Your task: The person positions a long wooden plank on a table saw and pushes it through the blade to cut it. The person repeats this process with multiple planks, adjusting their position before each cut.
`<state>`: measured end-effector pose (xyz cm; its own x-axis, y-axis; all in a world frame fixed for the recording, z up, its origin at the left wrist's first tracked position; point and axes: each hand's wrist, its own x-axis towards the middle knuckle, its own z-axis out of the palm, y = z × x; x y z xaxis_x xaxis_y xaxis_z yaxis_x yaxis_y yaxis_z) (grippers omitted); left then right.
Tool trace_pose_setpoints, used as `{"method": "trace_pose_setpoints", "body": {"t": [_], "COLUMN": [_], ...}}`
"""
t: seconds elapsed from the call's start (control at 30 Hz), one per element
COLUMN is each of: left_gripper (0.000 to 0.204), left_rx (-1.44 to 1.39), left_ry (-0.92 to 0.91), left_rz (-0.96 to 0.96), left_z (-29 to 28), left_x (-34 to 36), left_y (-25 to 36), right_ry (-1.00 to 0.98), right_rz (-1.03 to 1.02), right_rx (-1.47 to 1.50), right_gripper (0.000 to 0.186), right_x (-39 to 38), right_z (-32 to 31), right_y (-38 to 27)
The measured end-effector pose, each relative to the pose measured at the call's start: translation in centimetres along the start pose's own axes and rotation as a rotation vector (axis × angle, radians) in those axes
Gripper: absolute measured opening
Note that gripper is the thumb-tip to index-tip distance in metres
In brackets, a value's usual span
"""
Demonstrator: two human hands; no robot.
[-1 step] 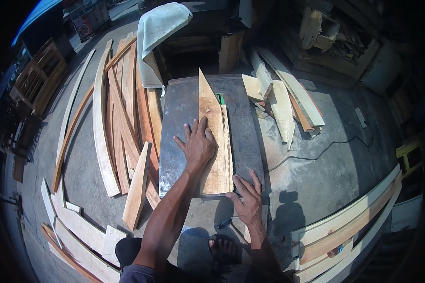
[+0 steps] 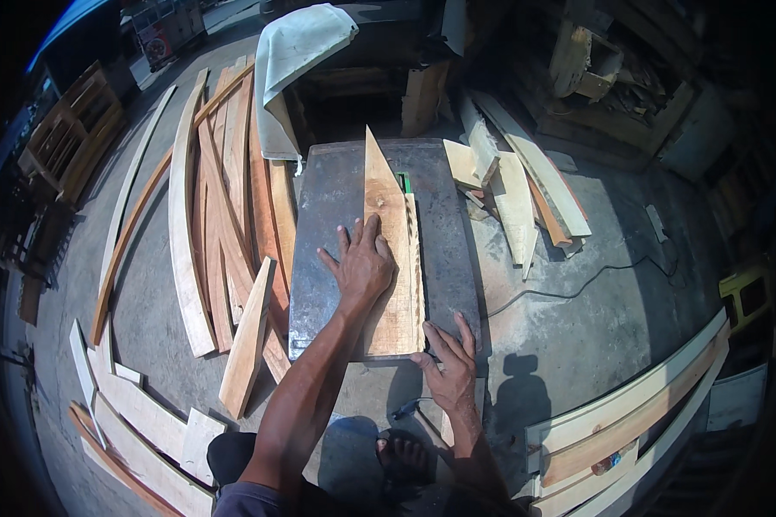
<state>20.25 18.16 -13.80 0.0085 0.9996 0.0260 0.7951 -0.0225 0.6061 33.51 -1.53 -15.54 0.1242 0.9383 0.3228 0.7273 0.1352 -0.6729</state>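
Observation:
A pale wooden board [image 2: 386, 310] with a pointed far end lies lengthwise on a dark flat-topped table [image 2: 328, 189]. My left hand [image 2: 364, 263] presses down on the board's left side, its fingers spread and partly reaching over the tabletop. At the near right corner of the board, my right hand [image 2: 450, 358] rests on the table's front edge with fingers apart and the thumb by the board's end. Along the right side of the board runs a narrow rough-edged strip [image 2: 413, 267]. A small green part [image 2: 404, 181] shows in the table beside the pointed end.
Long planks [image 2: 224, 198] lie on the ground at the left, with a tapered piece [image 2: 248, 345] nearer me. Offcuts [image 2: 516, 198] are piled right of the table. A dark cable [image 2: 578, 290] crosses the floor. More boards [image 2: 629, 422] lie at lower right. A pale cloth [image 2: 297, 52] hangs behind.
The whole view has shifted very slightly. Both hands and the board keep the same places on the table.

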Motion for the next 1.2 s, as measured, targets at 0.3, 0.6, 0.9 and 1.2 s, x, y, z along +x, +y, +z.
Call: {"method": "trace_pose_setpoints", "body": {"t": [0.3, 0.6, 0.9, 1.2], "left_gripper": [0.06, 0.068, 0.069, 0.069], "left_rx": [-0.006, -0.033, -0.063, -0.085], "left_ry": [-0.06, -0.069, -0.06, -0.052], "left_rz": [0.064, 0.16, 0.172, 0.18], "left_z": [-0.1, -0.5, -0.6, -0.6], "left_x": [0.8, -0.2, -0.3, -0.4], "left_y": [-0.6, -1.3, -1.3, -1.5], "right_ry": [-0.046, -0.09, -0.108, -0.099], "right_rz": [0.069, 0.13, 0.15, 0.134], "right_rx": [-0.024, -0.118, -0.171, -0.18], "right_gripper": [0.055, 0.057, 0.057, 0.057], "right_x": [0.4, 0.6, 0.7, 0.7], "right_z": [0.1, -0.2, -0.4, -0.2], "right_y": [0.0, -0.1, -0.6, -0.3]}}
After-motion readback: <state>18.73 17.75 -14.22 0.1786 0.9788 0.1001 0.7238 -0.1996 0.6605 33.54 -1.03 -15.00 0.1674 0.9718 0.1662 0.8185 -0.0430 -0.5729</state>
